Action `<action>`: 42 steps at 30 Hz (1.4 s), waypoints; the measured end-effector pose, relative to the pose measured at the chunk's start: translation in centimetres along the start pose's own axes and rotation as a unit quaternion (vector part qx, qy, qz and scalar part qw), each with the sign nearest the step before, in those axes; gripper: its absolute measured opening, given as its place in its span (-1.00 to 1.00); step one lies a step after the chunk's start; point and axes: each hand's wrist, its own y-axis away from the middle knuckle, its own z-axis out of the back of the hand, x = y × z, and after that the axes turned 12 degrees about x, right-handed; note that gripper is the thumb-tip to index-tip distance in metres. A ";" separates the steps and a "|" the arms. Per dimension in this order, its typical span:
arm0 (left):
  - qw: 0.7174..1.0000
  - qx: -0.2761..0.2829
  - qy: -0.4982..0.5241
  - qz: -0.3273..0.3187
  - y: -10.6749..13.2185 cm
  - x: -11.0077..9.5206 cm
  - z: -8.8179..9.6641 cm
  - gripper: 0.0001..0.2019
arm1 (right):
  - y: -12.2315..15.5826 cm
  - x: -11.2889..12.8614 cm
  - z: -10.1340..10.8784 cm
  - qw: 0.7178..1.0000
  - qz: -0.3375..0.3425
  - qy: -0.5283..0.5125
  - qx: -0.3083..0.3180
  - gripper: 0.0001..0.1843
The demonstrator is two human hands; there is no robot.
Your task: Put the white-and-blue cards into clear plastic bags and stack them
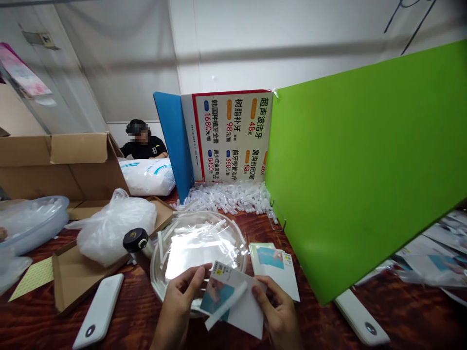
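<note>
My left hand (179,297) is closed at the upper left edge of a printed card (248,311) with a blue picture on it. On the card's right side my right hand (278,307) grips it, the thumb lying on its face. A translucent white strip (226,305) lies slantwise across the card's front. Just behind the card stands a round clear tub (155,272) with shiny film and pale strips in it. Right of the tub, a stack of similar cards (288,277) lies on the table.
A green panel (357,170) rises at right and a blue panel (173,141) at left, with small clear plastic pieces (233,197) heaped between. At left are a thermos (136,240), a white plastic bag (116,223) and a white device (100,308). A person (146,146) sits behind.
</note>
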 end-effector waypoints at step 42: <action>0.982 0.162 -0.066 0.069 1.2 4.4 -1.3 -0.46 | 3.4 -3.0 1.4 0.984 0.044 -0.094 0.148 0.21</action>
